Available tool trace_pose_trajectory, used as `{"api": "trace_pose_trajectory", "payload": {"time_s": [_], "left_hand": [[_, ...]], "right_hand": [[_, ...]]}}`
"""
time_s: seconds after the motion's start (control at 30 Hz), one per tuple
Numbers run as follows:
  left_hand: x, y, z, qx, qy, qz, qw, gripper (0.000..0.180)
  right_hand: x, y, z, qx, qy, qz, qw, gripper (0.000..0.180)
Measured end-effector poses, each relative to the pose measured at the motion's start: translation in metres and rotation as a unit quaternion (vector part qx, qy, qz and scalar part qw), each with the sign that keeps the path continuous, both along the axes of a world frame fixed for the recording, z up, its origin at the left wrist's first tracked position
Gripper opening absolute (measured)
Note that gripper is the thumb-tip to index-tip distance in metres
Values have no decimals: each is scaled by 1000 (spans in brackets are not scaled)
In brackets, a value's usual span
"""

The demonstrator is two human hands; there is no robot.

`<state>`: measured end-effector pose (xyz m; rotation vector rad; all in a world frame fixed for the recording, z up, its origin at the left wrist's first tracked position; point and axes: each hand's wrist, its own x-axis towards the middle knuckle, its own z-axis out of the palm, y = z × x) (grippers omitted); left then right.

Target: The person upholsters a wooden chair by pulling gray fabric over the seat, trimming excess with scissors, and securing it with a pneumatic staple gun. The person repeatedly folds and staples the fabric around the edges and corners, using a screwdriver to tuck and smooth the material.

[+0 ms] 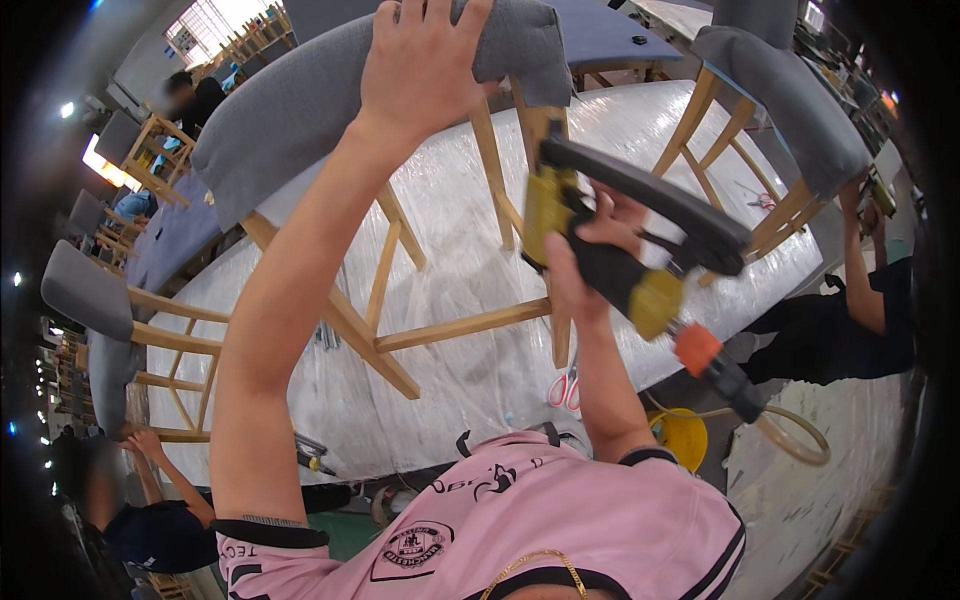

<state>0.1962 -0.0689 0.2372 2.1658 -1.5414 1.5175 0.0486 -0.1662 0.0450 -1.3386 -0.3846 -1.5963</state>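
My left hand (pixel 425 60) presses flat on the grey upholstered seat (pixel 300 100) of a wooden chair lying on its side on the table. Its pale wooden legs (pixel 400 300) and rungs point toward me. My right hand (pixel 590 250) grips a yellow and black pneumatic staple gun (pixel 630 240), its nose set against the chair's wooden frame (pixel 535 125) under the seat. An orange coupling (pixel 697 348) joins the gun to an air hose (pixel 790 430) hanging down at the right.
The table (pixel 640 130) is wrapped in clear plastic film. Red-handled scissors (pixel 565 390) lie near its front edge. A second grey chair (pixel 790 110) stands at the right, a third (pixel 100 310) at the left. Other people work at the right edge, lower left and far back.
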Motion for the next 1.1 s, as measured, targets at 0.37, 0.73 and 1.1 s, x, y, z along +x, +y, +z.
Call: {"api": "trace_pose_trajectory", "payload": {"time_s": [0.37,0.73,1.1], "left_hand": [[36,-19,27,-12,165,17,986,74],[71,-57,3,-162,35,118,979,35],[-27,-31,-42,-240,22,64,968,32]], "right_hand": [[-165,-173,-311,653,377,208,624,35],[-220,-247,-489,721,376,252,524,33],[-183,-282,-468,-118,873,164,444,37]]}}
